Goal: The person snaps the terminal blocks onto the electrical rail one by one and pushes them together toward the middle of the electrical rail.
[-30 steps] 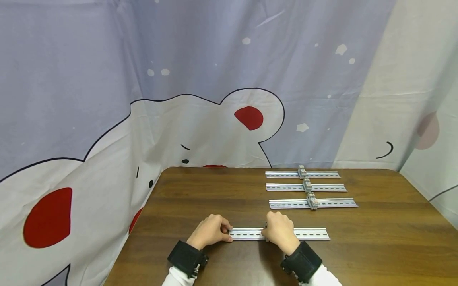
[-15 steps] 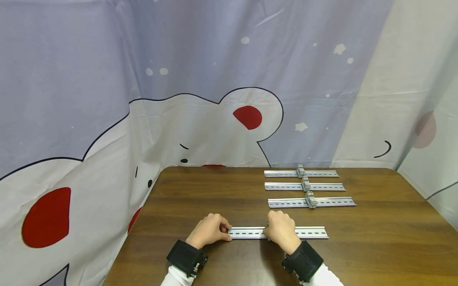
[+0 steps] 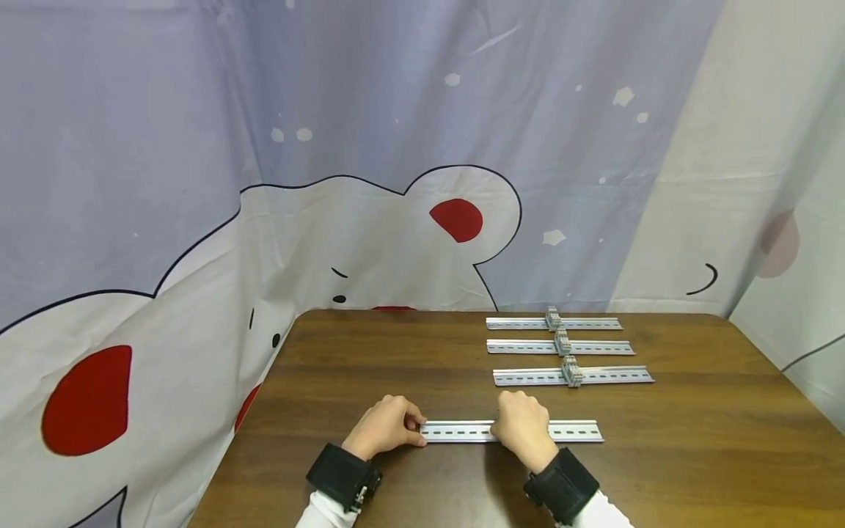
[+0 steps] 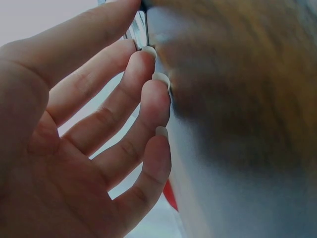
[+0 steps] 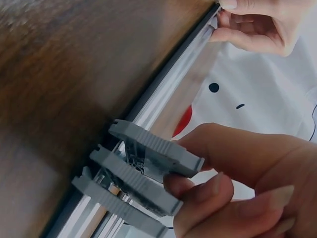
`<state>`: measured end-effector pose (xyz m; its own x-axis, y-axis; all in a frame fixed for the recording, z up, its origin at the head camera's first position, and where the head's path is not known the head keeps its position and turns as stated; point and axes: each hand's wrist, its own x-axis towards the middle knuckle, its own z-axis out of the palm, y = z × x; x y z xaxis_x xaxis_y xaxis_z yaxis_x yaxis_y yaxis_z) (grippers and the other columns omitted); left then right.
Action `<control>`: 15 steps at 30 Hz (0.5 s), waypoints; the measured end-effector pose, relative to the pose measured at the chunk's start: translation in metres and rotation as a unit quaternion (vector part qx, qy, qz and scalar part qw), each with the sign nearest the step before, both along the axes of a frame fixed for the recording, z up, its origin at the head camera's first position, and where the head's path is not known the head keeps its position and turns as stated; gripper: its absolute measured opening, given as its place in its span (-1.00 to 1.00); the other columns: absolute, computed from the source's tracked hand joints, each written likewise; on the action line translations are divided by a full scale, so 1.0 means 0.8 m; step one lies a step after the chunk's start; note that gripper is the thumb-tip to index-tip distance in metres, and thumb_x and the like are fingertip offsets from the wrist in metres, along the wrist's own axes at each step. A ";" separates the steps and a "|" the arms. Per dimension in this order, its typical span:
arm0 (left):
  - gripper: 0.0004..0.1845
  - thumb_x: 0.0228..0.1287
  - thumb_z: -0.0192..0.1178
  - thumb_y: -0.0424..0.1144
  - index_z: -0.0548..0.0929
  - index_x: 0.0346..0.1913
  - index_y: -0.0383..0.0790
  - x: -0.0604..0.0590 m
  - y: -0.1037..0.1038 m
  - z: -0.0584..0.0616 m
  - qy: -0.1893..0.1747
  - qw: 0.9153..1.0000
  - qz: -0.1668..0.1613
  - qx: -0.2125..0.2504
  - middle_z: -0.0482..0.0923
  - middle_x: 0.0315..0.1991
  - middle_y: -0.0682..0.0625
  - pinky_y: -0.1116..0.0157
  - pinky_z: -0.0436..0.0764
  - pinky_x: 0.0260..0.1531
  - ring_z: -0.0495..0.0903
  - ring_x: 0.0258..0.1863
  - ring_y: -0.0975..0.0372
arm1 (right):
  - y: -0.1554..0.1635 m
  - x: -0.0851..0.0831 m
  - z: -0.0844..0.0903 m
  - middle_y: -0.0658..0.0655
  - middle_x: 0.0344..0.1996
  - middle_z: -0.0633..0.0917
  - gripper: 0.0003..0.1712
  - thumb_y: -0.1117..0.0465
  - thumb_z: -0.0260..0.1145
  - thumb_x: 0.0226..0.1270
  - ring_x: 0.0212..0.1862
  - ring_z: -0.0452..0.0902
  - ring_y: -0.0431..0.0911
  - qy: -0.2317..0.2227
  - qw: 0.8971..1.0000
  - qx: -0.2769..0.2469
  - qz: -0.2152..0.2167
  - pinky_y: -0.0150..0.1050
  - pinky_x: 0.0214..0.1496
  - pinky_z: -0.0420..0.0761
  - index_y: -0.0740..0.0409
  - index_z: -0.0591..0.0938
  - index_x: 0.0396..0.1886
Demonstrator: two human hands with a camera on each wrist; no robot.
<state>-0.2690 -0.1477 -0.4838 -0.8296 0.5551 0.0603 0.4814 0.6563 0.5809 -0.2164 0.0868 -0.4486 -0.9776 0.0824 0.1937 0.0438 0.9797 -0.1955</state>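
**A:** Logging from my remote station. In the head view I see a slotted metal rail [image 3: 511, 431] lying flat, left to right, at the near edge of the wooden table [image 3: 396, 359]. The left hand [image 3: 386, 425] pinches the rail's left end, fingers curled. The right hand [image 3: 521, 425] sits over the rail's middle and hides whatever is under it.

**B:** Does the right wrist view fill that in?

**A:** It does. There I note three grey plastic terminal blocks [image 5: 141, 183], thin and flat with ribbed edges, standing side by side on the rail [image 5: 173, 94]. The right hand's thumb and fingers [image 5: 208, 193] grip them. The rail reads as bright, smooth, folded metal; the tabletop is dark brown wood grain. At the far end of that view the left hand's fingertips [image 5: 247, 25] clasp the rail's end.

**B:** And the left wrist view?

**A:** Mostly palm. Fingers [image 4: 148, 99] bent, tips against the rail's thin edge [image 4: 141, 29]; the rest is blurred.

**B:** Anything else on the table?

**A:** Three more rails [image 3: 573, 376] at the far right, parallel, each carrying a small block cluster [image 3: 571, 372] near its middle. Behind hangs a printed cloth backdrop [image 3: 396, 183], lilac and white with red patches.
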 end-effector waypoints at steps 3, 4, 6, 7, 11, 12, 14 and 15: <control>-0.71 -0.05 0.50 -0.14 0.80 -0.21 -0.12 0.002 -0.001 -0.002 -0.005 1.000 -0.002 0.004 0.55 -0.53 0.24 0.44 0.41 -0.50 0.42 -0.55 0.45 | 0.001 0.001 -0.003 0.23 -0.59 0.67 -0.69 0.22 0.55 -0.32 -0.52 0.59 0.16 0.003 1.000 -0.001 0.000 0.03 -0.60 0.48 0.13 0.52 -0.77; -0.71 -0.05 0.50 -0.14 0.79 -0.21 -0.12 0.002 -0.001 -0.002 -0.006 1.000 -0.002 0.005 0.55 -0.53 0.24 0.44 0.40 -0.50 0.42 -0.55 0.45 | 0.001 0.001 -0.004 0.23 -0.59 0.67 -0.70 0.23 0.55 -0.33 -0.52 0.59 0.16 0.004 1.000 -0.001 -0.001 0.03 -0.60 0.48 0.12 0.52 -0.77; -0.71 -0.04 0.50 -0.15 0.79 -0.20 -0.13 0.003 -0.001 -0.003 -0.008 1.000 -0.001 0.008 0.55 -0.53 0.23 0.44 0.40 -0.50 0.42 -0.55 0.45 | 0.000 0.002 -0.005 0.24 -0.59 0.68 -0.72 0.23 0.53 -0.33 -0.51 0.59 0.17 0.008 1.000 0.001 -0.002 0.04 -0.59 0.48 0.13 0.53 -0.76; -0.71 -0.04 0.50 -0.15 0.79 -0.20 -0.13 0.003 -0.001 -0.004 -0.009 1.000 0.000 0.008 0.55 -0.53 0.23 0.44 0.40 -0.50 0.42 -0.55 0.45 | 0.000 0.003 -0.005 0.24 -0.59 0.68 -0.73 0.24 0.52 -0.33 -0.51 0.59 0.18 0.011 1.000 0.001 -0.002 0.04 -0.59 0.48 0.13 0.53 -0.76; -0.71 -0.04 0.50 -0.15 0.79 -0.20 -0.13 0.004 0.000 -0.003 -0.011 1.000 0.001 0.006 0.55 -0.52 0.22 0.44 0.40 -0.51 0.42 -0.54 0.44 | 0.000 0.007 0.000 0.25 -0.59 0.67 -0.70 0.21 0.51 -0.26 -0.51 0.60 0.19 0.023 1.000 -0.003 -0.005 0.03 -0.60 0.48 0.12 0.50 -0.77; -0.72 -0.04 0.50 -0.15 0.79 -0.20 -0.13 0.003 0.000 -0.003 -0.009 1.000 0.000 0.006 0.55 -0.53 0.22 0.43 0.40 -0.50 0.42 -0.54 0.44 | 0.000 0.008 0.002 0.25 -0.61 0.66 -0.68 0.19 0.51 -0.22 -0.52 0.59 0.19 0.026 1.000 -0.006 -0.007 0.03 -0.60 0.47 0.12 0.49 -0.79; -0.72 -0.04 0.50 -0.16 0.78 -0.21 -0.13 0.003 -0.001 0.000 -0.006 1.000 -0.003 0.004 0.55 -0.52 0.19 0.43 0.39 -0.50 0.41 -0.54 0.43 | 0.001 0.011 0.007 0.27 -0.62 0.65 -0.63 0.13 0.52 -0.13 -0.53 0.60 0.20 0.042 0.999 -0.014 -0.014 0.03 -0.62 0.47 0.15 0.48 -0.76; -0.72 -0.03 0.50 -0.16 0.78 -0.21 -0.13 0.003 -0.002 0.002 -0.003 1.000 -0.005 0.003 0.54 -0.52 0.18 0.43 0.39 -0.51 0.41 -0.54 0.43 | 0.002 0.012 0.010 0.28 -0.63 0.64 -0.60 0.08 0.52 -0.08 -0.54 0.60 0.21 0.049 0.999 -0.016 -0.018 0.02 -0.63 0.47 0.19 0.50 -0.72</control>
